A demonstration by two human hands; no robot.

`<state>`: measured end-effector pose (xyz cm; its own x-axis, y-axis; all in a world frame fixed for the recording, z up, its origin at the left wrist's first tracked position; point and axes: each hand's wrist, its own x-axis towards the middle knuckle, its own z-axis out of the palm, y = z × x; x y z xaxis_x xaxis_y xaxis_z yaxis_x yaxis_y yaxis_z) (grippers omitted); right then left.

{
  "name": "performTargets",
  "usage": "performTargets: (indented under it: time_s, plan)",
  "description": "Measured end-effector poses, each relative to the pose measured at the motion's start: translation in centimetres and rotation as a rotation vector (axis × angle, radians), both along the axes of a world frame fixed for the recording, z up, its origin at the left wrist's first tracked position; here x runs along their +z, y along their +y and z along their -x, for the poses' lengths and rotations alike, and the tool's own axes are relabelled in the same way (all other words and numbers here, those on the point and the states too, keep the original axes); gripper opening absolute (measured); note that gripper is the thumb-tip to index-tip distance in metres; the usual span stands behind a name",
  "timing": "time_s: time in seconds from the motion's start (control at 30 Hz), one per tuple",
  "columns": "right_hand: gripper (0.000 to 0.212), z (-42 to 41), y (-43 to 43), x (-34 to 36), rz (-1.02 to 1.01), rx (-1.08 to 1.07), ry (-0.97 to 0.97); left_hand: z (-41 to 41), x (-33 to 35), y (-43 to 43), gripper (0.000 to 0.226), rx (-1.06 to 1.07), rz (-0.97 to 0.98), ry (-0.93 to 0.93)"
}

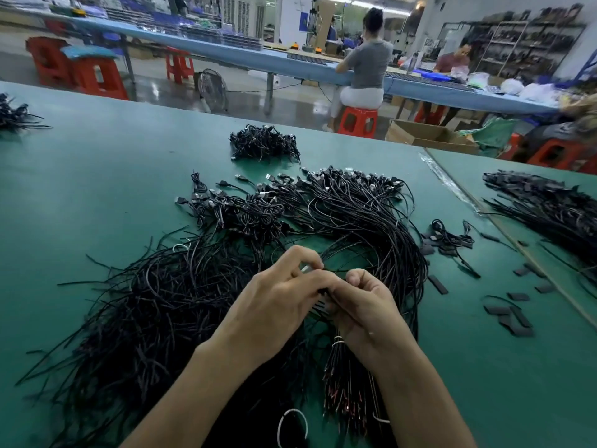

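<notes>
left hand (281,299): fingers curled, thumb and forefinger pinch a cable (324,290); a small pale bit shows at the fingertips, too small to tell what.
right hand (365,308): fingers curled in, grips the same cable from the other side; knuckles touch the left hand's.
cable: thin, black, held between both hands just above the table (97,176), near its front middle, over the black mass of wires.
bundle (339,360): tied with a light band just under the right wrist, reddish bare ends fan out toward the near edge.
loose pile (155,302): black strands spread left of the hands, ends sticking out every way.
plug pile (355,215): behind the hands, cables curve back to a row of connectors at the far side.
small heap (263,145): coiled cables, further back, apart from the rest.
sleeves (513,315): short flat black pieces scattered right of the hands.
white loop (292,415): lies on the wires between the forearms, near the front edge.
side pile (549,208): more black cables on the next table surface to the right.
edge pile (13,114): another clump at far left.
background: person in grey top (368,63) sits on a red stool (357,121) at a long blue bench; fan (211,87) on the floor; open box (426,134) beyond the table.
</notes>
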<state>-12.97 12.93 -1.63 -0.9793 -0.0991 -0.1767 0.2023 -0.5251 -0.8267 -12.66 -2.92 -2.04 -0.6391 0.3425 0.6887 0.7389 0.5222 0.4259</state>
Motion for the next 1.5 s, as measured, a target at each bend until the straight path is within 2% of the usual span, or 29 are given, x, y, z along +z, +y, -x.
performTargets:
  time_s: [0.1, 0.17, 0.27, 0.37, 0.43, 0.53, 0.57, 0.63, 0.7, 0.8, 0.93, 1.0, 1.07, 1.17, 1.23, 1.3, 1.43, 1.5]
  plan:
    - [0.025, -0.3, 0.1, 0.0, -0.127, -0.017, 0.058, 0.0, -0.3, -0.3, 0.014, -0.025, -0.025, -0.002]
    - [0.016, -0.5, 0.0, -0.2, -0.325, -0.053, 0.085, 0.3, -0.6, -0.6, 0.017, 0.048, -0.026, 0.012]
    - [0.006, -0.6, 0.3, -0.8, -0.772, -0.125, 0.157, 2.0, -0.8, -1.4, 0.024, 0.278, -0.06, 0.032]
    - [0.008, -0.6, 0.7, -2.4, -1.243, -0.169, 0.279, 5.1, -0.2, -2.1, 0.026, 0.466, -0.145, 0.007]
    - [0.009, -0.6, 0.7, -3.4, -1.436, -0.157, 0.315, 7.5, 0.5, -2.2, 0.04, 0.536, -0.121, -0.102]
    - [0.027, -0.3, 0.7, -4.0, -1.578, -0.082, 0.35, 9.7, 1.1, -2.2, 0.083, 0.516, 0.012, -0.47]
    - [0.032, -0.1, 0.5, -4.0, -1.62, -0.054, 0.377, 9.9, 1.1, -2.4, 0.09, 0.506, 0.073, -0.569]
    - [0.035, 0.0, -0.2, -3.8, -1.742, 0.005, 0.44, 9.3, 0.9, -2.7, 0.093, 0.504, 0.143, -0.611]
    - [0.03, 0.0, -1.0, -3.6, -1.837, 0.048, 0.471, 8.1, 0.5, -2.8, 0.091, 0.518, 0.099, -0.525]
    - [0.019, 0.0, -1.7, -3.2, -1.791, 0.005, 0.491, 5.6, -0.6, -2.8, 0.09, 0.513, 0.03, -0.372]
    - [0.01, -0.7, -2.5, -1.5, -1.297, -0.035, 0.508, 3.6, -2.0, -2.5, 0.089, 0.236, 0.169, -0.382]
    - [0.012, -1.6, -2.9, -0.3, -1.129, 0.002, 0.573, 3.3, -2.4, -1.9, 0.062, 0.114, 0.151, -0.405]
    - [0.01, -2.7, -3.1, 0.9, -1.098, 0.037, 0.685, 3.3, -2.8, -1.4, 0.036, 0.062, 0.109, -0.425]
    - [0.018, -4.1, -2.0, 2.1, -1.118, 0.0, 0.786, 3.9, -3.3, -0.9, 0.016, 0.126, 0.067, -0.435]
    - [0.028, -4.3, -0.1, 2.3, -1.194, -0.089, 0.744, 4.1, -2.7, -1.1, 0.025, 0.266, -0.065, -0.435]
    - [0.032, -3.9, 2.3, 1.8, -1.216, -0.191, 0.607, 3.9, -1.8, -1.4, 0.034, 0.343, -0.192, -0.327]
    - [0.038, -2.7, 6.0, -0.1, -1.209, -0.323, 0.412, 1.9, -0.4, -0.3, 0.038, 0.219, -0.279, -0.014]
    - [0.04, -2.1, 7.6, -0.9, -1.218, -0.426, 0.336, 0.7, 0.3, -0.5, 0.046, 0.279, -0.332, 0.094]
